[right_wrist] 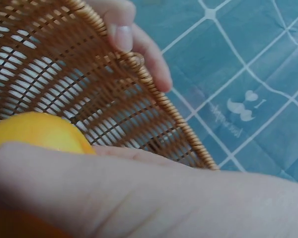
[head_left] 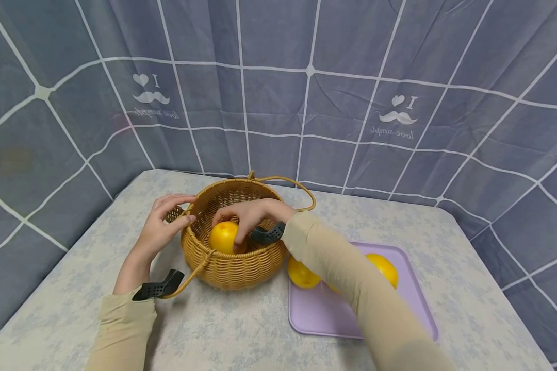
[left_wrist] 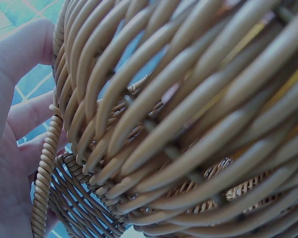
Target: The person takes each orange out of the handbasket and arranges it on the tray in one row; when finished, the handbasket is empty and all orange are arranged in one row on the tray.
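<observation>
A round wicker basket [head_left: 234, 270] stands on the table left of centre in the head view. My left hand [head_left: 163, 226] holds its left rim, thumb and fingers at the edge; the left wrist view shows the weave close beside the hand [left_wrist: 10, 148]. Inside the basket, my right hand [head_left: 252, 216] grips an orange [head_left: 224, 237] from above, fingers curled round it. The same orange [right_wrist: 39, 131] shows in the right wrist view, partly covered by the right hand [right_wrist: 114, 191]. The bottom of the basket is mostly hidden.
Under the right forearm lies a purple tray [head_left: 322, 314] with oranges [head_left: 382, 269] on it, some partly covered by the sleeve. The basket's thin handles [head_left: 306, 193] stick out at the back right and front left. A grey checked curtain [head_left: 278, 103] hangs behind the table.
</observation>
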Tool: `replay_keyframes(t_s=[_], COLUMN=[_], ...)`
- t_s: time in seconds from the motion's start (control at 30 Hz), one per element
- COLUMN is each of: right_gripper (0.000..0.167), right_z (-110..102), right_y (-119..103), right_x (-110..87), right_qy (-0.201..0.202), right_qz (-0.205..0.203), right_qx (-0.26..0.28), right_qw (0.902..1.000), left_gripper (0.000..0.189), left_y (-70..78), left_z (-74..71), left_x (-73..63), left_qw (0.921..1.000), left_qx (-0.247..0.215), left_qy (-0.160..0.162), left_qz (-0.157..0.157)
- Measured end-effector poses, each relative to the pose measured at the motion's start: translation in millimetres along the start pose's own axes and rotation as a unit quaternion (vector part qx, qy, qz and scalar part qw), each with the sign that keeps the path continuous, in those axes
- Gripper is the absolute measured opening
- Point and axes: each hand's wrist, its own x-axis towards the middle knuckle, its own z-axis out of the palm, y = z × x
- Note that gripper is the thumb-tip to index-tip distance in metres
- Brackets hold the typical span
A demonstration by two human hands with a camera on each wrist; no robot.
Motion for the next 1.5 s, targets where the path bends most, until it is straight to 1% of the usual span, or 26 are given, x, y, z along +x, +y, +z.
replay_keyframes(t_s=[0.17,0.3,0.4,0.5,0.7,0.9,1.07,1.2,1.3,1.5], right_gripper=[0.066,0.067,0.065,0.065,0.068,0.067,0.069,0.072,0.072,0.074], right_z=[-1,-3,-5,-6,-8,-8,-4,-1,2,5], right_y=[-2,-7,-9,-10,-14,-14,-12,-11,-10,-4], right_x=[-1.6,-5.6,-9.2,-14.6,-30.9,-46.2,-65.9,-85.3,-100.4,-132.1], right_qy=[0.026,0.061,0.082,0.094,0.119,0.138,0.164,0.185,0.212,0.271], right_qz=[-0.014,-0.011,-0.019,-0.043,-0.085,-0.115,-0.157,-0.187,-0.191,-0.173], right_qx=[-0.019,-0.032,-0.034,-0.031,-0.005,-0.009,0.009,0.043,0.050,0.029], right_qw=[0.9994,0.9975,0.9958,0.9942,0.9892,0.9837,0.9738,0.9637,0.9570,0.9464], left_gripper=[0.036,0.036,0.036,0.036,0.036,0.036,0.036,0.036,0.036,0.037], left_y=[-0.4,-1.0,-1.7,-2.5,-3.7,-2.5,-1.3,-2.8,-3.3,-2.5], left_z=[-1.5,-2.3,-2.6,-2.8,-2.6,-2.0,-0.6,-0.9,-1.3,-2.3], left_x=[-1.6,-2.0,-2.0,-2.3,-2.5,-1.8,-1.4,-0.7,-0.1,0.0], left_qw=[1.0000,1.0000,1.0000,1.0000,0.9999,0.9998,0.9998,0.9999,0.9999,0.9998], left_qx=[0.001,-0.001,-0.004,-0.008,-0.013,-0.019,-0.020,-0.014,-0.014,-0.019], left_qy=[-0.001,0.000,0.000,0.000,0.001,0.004,0.002,-0.003,-0.006,-0.006], left_qz=[-0.001,-0.005,-0.005,-0.005,-0.007,-0.007,-0.008,-0.004,-0.002,-0.007])
